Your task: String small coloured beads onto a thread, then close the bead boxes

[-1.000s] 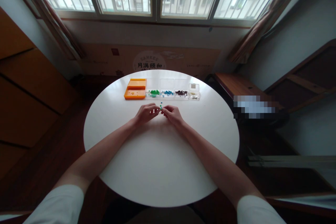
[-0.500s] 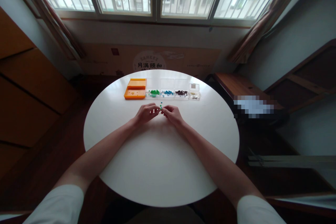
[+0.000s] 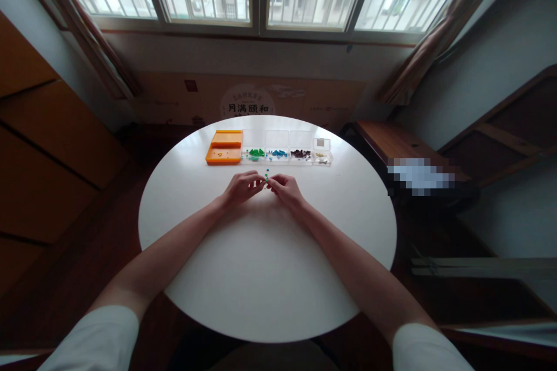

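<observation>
My left hand (image 3: 243,187) and my right hand (image 3: 287,189) meet fingertip to fingertip over the white table. Both are pinched on a small green piece (image 3: 267,177), too tiny for its exact shape to show. A little blue piece (image 3: 267,170) appears just beyond the fingertips; whether it is joined to the green one I cannot tell. Behind the hands, clear boxes with raised lids hold green pieces (image 3: 256,153), blue pieces (image 3: 279,153) and dark pieces (image 3: 300,154). To their left is an orange box (image 3: 223,160) with a few small orange bits inside.
A small clear box (image 3: 322,157) with pale bits ends the row on the right. The round white table (image 3: 270,278) has its far edge near a cardboard panel (image 3: 165,98) below the window. A wooden bench (image 3: 391,136) stands to the right.
</observation>
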Demonstrator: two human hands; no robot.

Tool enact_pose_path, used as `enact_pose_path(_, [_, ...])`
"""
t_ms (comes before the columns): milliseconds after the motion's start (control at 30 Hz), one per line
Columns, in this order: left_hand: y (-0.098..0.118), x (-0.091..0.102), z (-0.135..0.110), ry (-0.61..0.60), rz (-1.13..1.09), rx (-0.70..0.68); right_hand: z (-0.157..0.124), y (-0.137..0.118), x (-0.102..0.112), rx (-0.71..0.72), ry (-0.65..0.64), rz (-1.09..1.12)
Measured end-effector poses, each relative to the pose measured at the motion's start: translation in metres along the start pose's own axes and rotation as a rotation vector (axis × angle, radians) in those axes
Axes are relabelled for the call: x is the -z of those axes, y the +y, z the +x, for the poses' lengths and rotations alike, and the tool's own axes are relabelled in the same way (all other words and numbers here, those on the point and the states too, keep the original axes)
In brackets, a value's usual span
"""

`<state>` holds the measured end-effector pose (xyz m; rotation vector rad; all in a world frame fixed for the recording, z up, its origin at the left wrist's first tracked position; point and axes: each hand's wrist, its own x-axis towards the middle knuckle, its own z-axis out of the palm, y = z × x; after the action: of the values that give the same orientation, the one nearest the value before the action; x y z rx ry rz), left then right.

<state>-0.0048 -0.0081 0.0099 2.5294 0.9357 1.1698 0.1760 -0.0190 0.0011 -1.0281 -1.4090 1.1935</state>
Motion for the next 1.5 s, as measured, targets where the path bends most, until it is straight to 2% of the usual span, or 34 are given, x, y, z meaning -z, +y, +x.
enact_pose_path(1500, [0.0016,0.001,0.0004,-0.005,0.006,-0.004,0.0008,0.0025,0.0,0.009,-0.001,0.0])
